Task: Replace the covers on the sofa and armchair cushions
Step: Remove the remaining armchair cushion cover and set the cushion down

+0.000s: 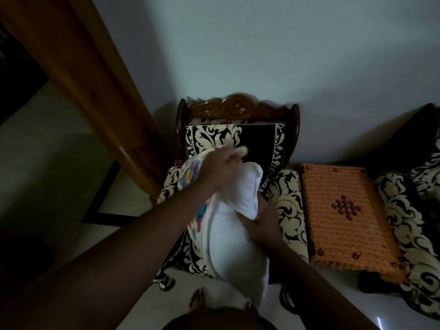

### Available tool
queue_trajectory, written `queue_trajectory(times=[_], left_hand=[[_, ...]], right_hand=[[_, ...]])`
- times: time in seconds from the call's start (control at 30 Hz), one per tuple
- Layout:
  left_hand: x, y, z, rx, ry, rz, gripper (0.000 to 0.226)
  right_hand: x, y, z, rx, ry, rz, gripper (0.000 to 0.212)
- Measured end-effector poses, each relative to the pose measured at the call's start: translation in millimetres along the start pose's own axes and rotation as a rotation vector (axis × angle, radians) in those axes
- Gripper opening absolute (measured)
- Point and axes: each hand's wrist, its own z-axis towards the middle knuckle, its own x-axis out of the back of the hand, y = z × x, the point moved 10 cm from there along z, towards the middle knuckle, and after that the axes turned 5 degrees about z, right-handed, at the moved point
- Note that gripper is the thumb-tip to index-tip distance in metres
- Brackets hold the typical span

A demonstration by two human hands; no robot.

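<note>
a white cushion insert (234, 236) stands on end over the near part of the armchair (287, 203) seat, its top corner folded over to the right and its lower end hanging past the seat's near edge toward the floor. along its left side runs a white cover (194, 177) printed with bright colours, bunched and open at the top, so that the insert shows bare on the right and seems only partly inside. the left hand (220, 166) reaches in from the near left and pinches the cover's upper edge in curled fingers, at the top of the insert. the right hand (260, 225) comes from the near right and presses against the insert's right side just under the folded corner; its fingers are hidden behind the white fabric, so i cannot tell how tightly it grips. the armchair has black and cream floral upholstery and a carved wooden back against the far wall. just right of it stands a low table with an orange woven cloth (350, 217), and further right another seat in the same floral fabric (409, 225). a wooden post (95, 91) slants down on the left.
</note>
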Motion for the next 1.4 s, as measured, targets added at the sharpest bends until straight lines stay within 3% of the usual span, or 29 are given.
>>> queue_trajectory(times=[0.07,0.13,0.2,0.3,0.37,0.43,0.53,0.63,0.77,0.83,0.87,1.0,1.07,1.13,1.23,1.3,1.4], left_hand=[[-23.4,32.3,-22.2,-0.232,-0.086,-0.009,0.032],[-18.0,30.2,-29.8,-0.257,-0.017,-0.047,0.034],[0.4,8.1,-33.1,-0.178,0.071,-0.019,0.041],[1.5,-49.9,-51.3,0.072,-0.013,0.127,0.064],[-8.9,-92.2,-73.1,0.237,-0.094,0.28,0.061],[-19.6,-119.1,-88.2,0.259,-0.188,0.491,0.051],[-39.5,-113.7,-98.0,0.072,-0.261,0.609,0.041],[-56.7,-63.0,-111.1,-0.223,-0.253,0.548,0.046],[-71.0,8.4,-144.0,-0.58,-0.282,0.481,0.032],[-62.3,22.1,-142.7,-0.621,-0.24,0.487,0.033],[-54.0,21.9,-133.3,-0.56,-0.213,0.458,0.036],[4.2,3.5,-65.8,0.013,-0.009,0.149,0.056],[22.5,2.3,-31.4,0.15,0.023,0.128,0.069],[28.5,5.5,-0.4,0.133,-0.004,0.269,0.07],[30.7,8.5,26.4,0.061,0.012,0.48,0.043],[23.2,24.0,23.9,-0.063,0.014,0.453,0.041],[-14.3,67.7,-3.6,-0.293,-0.113,0.285,0.041]], right_hand=[[-6.2,5.1,6.3,-0.072,-0.015,-0.034,0.031],[-1.7,4.2,9.4,-0.066,0.052,0.101,0.038],[14.7,-11.4,9.2,0.007,0.16,0.258,0.036],[46.6,-41.4,13.4,0.117,0.298,0.419,0.04],[63.6,-41.0,18.7,0.095,0.377,0.533,0.048],[74.6,-33.0,22.2,0.051,0.449,0.584,0.054],[86.3,-39.6,20.7,0.101,0.558,0.582,0.054],[100.4,-53.7,10.7,0.182,0.758,0.487,0.05],[112.9,-40.9,13.0,0.171,0.898,0.451,0.038],[113.6,-39.8,21.8,0.153,0.823,0.432,0.037],[109.4,-42.4,24.8,0.15,0.745,0.44,0.04],[76.4,-55.9,23.1,0.203,0.423,0.505,0.05],[60.8,-62.7,16.8,0.25,0.326,0.49,0.055],[50.3,-63.7,11.9,0.265,0.274,0.48,0.055],[48.0,-51.4,4.3,0.238,0.295,0.424,0.051],[42.6,-36.4,1.5,0.183,0.264,0.344,0.041],[31.8,-17.7,5.6,0.153,0.194,0.126,0.024]])
